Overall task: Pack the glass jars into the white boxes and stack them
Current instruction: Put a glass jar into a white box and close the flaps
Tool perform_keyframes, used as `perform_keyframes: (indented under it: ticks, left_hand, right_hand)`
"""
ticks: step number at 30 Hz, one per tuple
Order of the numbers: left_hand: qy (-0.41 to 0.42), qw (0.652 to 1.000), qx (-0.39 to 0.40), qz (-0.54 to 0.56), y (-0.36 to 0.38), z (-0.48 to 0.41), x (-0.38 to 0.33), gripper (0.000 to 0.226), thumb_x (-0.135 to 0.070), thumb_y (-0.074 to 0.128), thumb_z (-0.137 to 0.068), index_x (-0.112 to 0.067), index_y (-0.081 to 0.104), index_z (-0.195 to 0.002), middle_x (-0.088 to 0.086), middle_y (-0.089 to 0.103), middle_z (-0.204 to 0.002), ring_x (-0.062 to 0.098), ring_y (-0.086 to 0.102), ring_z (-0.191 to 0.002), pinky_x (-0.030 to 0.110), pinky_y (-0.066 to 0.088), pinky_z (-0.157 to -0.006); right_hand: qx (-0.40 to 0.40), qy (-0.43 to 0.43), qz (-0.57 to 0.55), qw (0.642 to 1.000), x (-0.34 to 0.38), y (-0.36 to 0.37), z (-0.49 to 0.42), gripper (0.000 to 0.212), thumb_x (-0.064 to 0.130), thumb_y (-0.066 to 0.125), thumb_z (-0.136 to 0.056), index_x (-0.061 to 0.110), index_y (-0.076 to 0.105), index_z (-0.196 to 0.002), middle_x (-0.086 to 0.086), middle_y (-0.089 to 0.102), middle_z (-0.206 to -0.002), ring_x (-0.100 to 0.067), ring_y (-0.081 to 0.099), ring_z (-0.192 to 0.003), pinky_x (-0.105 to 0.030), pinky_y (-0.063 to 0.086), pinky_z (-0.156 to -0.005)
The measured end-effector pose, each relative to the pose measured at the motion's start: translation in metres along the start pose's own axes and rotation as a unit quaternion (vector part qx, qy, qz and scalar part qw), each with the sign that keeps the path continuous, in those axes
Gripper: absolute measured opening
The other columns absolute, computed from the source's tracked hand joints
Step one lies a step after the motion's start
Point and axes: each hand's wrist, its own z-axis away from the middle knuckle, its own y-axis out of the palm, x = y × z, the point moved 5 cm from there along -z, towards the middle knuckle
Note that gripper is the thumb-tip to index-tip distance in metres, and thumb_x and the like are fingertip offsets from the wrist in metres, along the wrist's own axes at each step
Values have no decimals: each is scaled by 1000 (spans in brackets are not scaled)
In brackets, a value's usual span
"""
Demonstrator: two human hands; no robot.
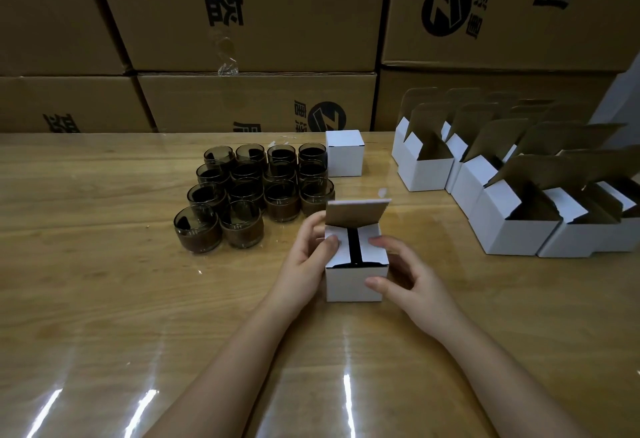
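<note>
**Wooden table [104, 299], a white box [356, 281] held between both hands**

The white box stood upright on the table at the near centre, right in front of the person. Its lid [356, 212] was up, showing its brown inner face and tilting a little toward the near side. The two side flaps [337, 247] were folded inward over the opening, with a narrow dark gap between them. What lay inside could not be made out through that gap.

The left hand [304, 250] grasped the box from the left, its thumb pressing on the left flap and its fingers curled round the far left corner. The right hand [405, 275] gripped the right side, with a fingertip on the right flap and the thumb against the near face.

Just to the left of the box and a little farther away, the glass jars [256, 191] stood in close rows, dark tinted and open at the top, many of them touching. A closed white box [344, 153] sat at the far right end of the jars, just beside them.

Well to the right, open white boxes [512, 226] stood packed together in rows, their brown lids raised.

Large brown cartons [242, 11] printed with black characters and a round logo were stacked behind the table's far edge. The glossy tabletop showed streaks of reflected light near the person.
</note>
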Motion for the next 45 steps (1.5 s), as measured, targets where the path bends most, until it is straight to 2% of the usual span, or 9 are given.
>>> perform_keyframes:
  ticks: [8,13,17,21,25,27,35,40,45]
  left_hand:
    - [33,999,7,-5,1,0,-5,28,-8,46,-98,-29,54,-115,0,63,-112,6,63,-96,19,49,-76]
    - [25,999,5,-34,-1,0,-5,19,-15,49,-97,-31,57,-103,-23,65,-103,-4,60,-94,13,49,-71]
    - [2,999,10,-36,-1,0,-1,23,-8,42,-100,-26,56,-102,-26,65,-95,-8,60,-86,13,49,-68]
    - [-15,999,9,-30,-2,1,0,27,-8,40,-100,-28,59,-99,-24,67,-94,-7,60,-86,11,46,-69]
    - [-28,999,16,-3,-4,2,-1,28,-11,38,-99,-26,62,-99,-7,65,-110,5,59,-96,12,43,-74]
    - [-27,999,25,2,-3,2,-1,24,-21,38,-95,-25,61,-100,1,63,-115,9,58,-101,17,43,-79]
    - [-25,998,33,-36,-3,3,1,35,-55,47,-74,-32,61,-96,-5,59,-113,23,53,-109,32,38,-91]
    - [-12,997,50,-57,-2,5,-1,36,-56,47,-73,-33,58,-98,-27,58,-98,-5,51,-92,10,39,-76]
    - [-25,992,113,-55,-2,10,-2,49,-47,62,-71,-27,50,-114,-3,57,-108,-1,56,-91,15,44,-76]
  right_hand:
    - [1,7,-50,999,-3,-1,-1,53,9,73,-80,42,55,-117,1,58,-127,-8,56,-117,-32,45,-102]
    - [-6,34,-89,995,-10,-2,-3,55,4,74,-79,39,56,-118,7,63,-124,-6,55,-118,-37,44,-104]
    - [-7,28,-114,993,-10,-1,-3,56,-1,73,-79,35,56,-117,12,67,-117,-6,58,-115,-37,46,-100]
    - [-33,1,-110,993,-8,-2,-2,53,-4,75,-75,24,50,-112,20,55,-132,-9,59,-116,-33,48,-98]
    - [-44,-24,-81,995,-4,-4,1,79,0,77,-75,44,40,-129,29,49,-135,3,53,-118,-9,41,-93]
    - [-31,-29,-65,997,-3,-3,2,78,1,75,-78,48,40,-131,26,50,-135,7,51,-118,-5,39,-92]
    - [-29,-63,-49,996,-3,-2,-1,53,-2,75,-76,32,60,-114,14,45,-142,-11,52,-124,-25,44,-100]
    - [-29,-53,-67,996,-6,-3,-4,55,-2,76,-75,42,64,-105,11,47,-141,-16,52,-125,-40,43,-104]
    - [1,-31,-59,998,-8,0,-4,57,12,80,-72,50,58,-108,20,43,-140,-6,50,-125,-32,42,-106]
